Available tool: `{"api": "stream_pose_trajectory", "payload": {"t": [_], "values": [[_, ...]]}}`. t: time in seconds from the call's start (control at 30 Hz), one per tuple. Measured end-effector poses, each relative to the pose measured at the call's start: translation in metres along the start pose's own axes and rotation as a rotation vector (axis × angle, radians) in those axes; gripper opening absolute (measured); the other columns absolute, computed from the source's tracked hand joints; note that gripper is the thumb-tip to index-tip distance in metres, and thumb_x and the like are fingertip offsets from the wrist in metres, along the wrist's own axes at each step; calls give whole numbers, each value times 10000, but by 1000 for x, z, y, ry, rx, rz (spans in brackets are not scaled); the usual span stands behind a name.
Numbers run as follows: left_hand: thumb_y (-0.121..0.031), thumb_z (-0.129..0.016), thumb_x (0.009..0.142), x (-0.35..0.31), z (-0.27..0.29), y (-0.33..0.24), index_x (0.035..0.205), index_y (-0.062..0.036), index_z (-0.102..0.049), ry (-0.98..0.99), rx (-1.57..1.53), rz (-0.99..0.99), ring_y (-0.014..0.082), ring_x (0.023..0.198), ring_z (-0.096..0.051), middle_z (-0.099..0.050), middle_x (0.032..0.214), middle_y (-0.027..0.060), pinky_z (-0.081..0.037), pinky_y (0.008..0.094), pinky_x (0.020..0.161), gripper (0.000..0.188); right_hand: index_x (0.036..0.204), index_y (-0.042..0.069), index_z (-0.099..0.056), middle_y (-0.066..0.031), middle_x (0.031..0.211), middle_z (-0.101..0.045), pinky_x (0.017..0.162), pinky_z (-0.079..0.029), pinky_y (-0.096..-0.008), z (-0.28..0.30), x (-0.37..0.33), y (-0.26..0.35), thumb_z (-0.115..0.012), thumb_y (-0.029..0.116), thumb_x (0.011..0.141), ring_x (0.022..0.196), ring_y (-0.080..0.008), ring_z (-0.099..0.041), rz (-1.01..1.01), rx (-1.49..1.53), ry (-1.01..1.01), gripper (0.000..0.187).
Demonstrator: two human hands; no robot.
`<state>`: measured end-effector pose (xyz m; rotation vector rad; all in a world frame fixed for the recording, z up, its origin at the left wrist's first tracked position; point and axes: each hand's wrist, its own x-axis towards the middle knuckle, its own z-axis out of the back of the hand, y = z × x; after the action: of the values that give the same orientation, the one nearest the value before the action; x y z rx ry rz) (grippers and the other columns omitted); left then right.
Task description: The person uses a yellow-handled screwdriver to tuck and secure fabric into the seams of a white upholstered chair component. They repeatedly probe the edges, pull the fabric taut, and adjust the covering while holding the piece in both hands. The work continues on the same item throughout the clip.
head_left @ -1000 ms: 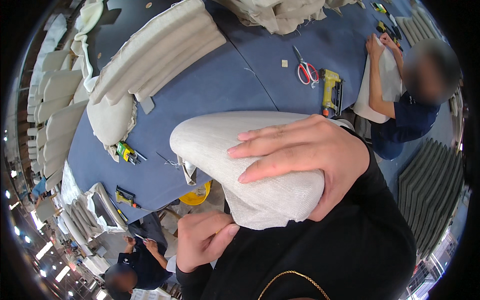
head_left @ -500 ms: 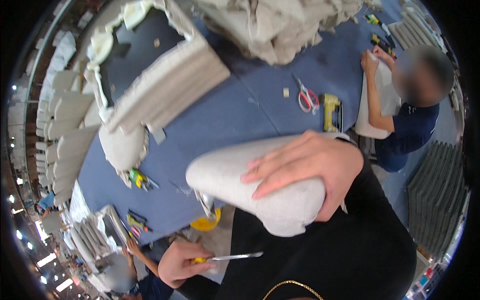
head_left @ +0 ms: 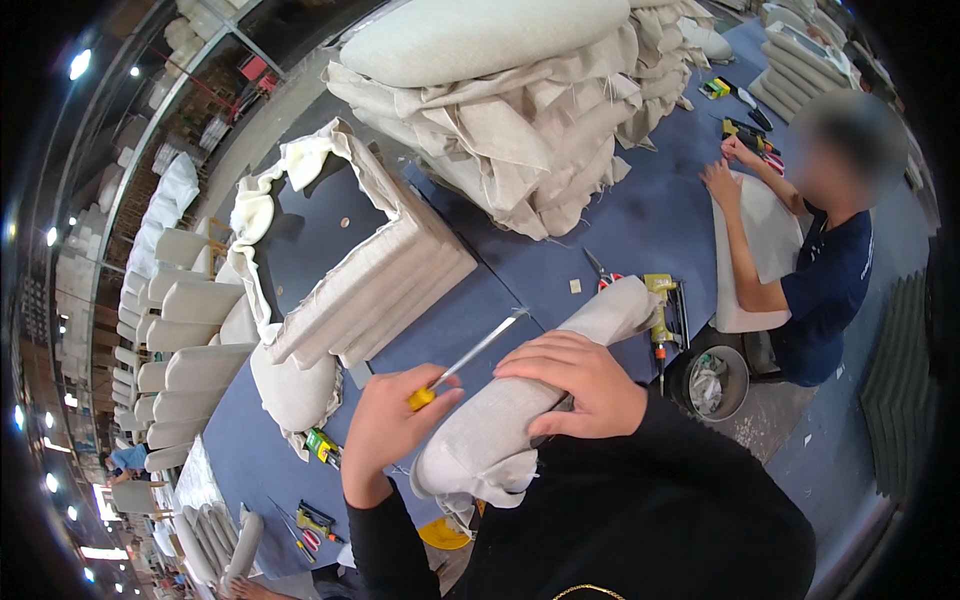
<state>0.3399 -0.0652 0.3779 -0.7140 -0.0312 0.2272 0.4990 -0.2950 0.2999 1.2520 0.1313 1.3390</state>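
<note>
In my left hand (head_left: 395, 415) is a yellow-handled tool with a long, thin metal blade (head_left: 480, 350), its fingers closed round the handle. The blade points up and away to the right, above the blue table (head_left: 440, 330). My right hand (head_left: 580, 380) grips a beige fabric-covered cushion (head_left: 475, 435) across its top, thumb on the near side. The cushion is tilted on edge in front of me, its far end by the scissors (head_left: 604, 278) and a yellow staple gun (head_left: 660, 315). Loose fabric hangs at its near end. The blade and cushion are apart.
A tall pile of beige fabric (head_left: 500, 150) stands at the back. Left of it lie stacked padded pieces (head_left: 390, 285) beside a dark panel. A co-worker (head_left: 835, 250) handles a panel at right, near a bucket (head_left: 718, 380). Chairs (head_left: 205, 365) line the left.
My left hand has risen with the tool from low by my body to above the table. The cushion has turned, with my right hand still on it. The view has shifted.
</note>
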Motion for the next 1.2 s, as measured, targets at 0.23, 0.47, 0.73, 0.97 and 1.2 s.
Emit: {"api": "stream_pose_trajectory", "payload": {"t": [0.23,0.47,0.73,0.97,1.2], "values": [[-289,-856,888,41,-4,-25,1050,-32,-749,45,-215,8,326,751,-693,-710,838,169,-532,370,707,322,1188,49,-766,-150,1154,-778,939,-555,-452,4,-15,-27,-592,754,950,1058,-354,-752,15,-52,-167,764],[-445,-952,734,68,-29,-19,1151,20,-708,-332,-41,-183,325,919,-769,-767,984,205,-565,412,817,670,1185,24,-752,-153,1244,-757,1079,-487,-423,10,31,-118,-711,317,1008,1206,-324,-687,-18,-11,-340,345],[-353,-891,849,84,-18,42,1196,44,-712,-468,-132,35,230,922,-715,-773,1029,160,-547,358,866,557,1268,23,-712,-14,1104,-733,925,-501,-262,-50,-39,-198,-700,123,1029,1016,-97,-648,-579,379,-754,259],[-373,-837,920,93,-9,89,1247,26,-703,-481,-397,171,167,969,-665,-742,1094,90,-514,302,901,534,1254,42,-728,-1,1141,-751,900,-530,-292,-149,-216,-196,-686,128,1038,1054,-105,-680,-1177,677,-424,236],[-378,-837,919,81,-15,84,1235,19,-711,-537,-423,189,156,987,-665,-737,1096,82,-495,292,926,522,1260,-27,-682,-134,1047,-756,895,-574,-352,-203,-205,-166,-887,401,875,950,-219,-726,-1107,81,-35,612]]}}
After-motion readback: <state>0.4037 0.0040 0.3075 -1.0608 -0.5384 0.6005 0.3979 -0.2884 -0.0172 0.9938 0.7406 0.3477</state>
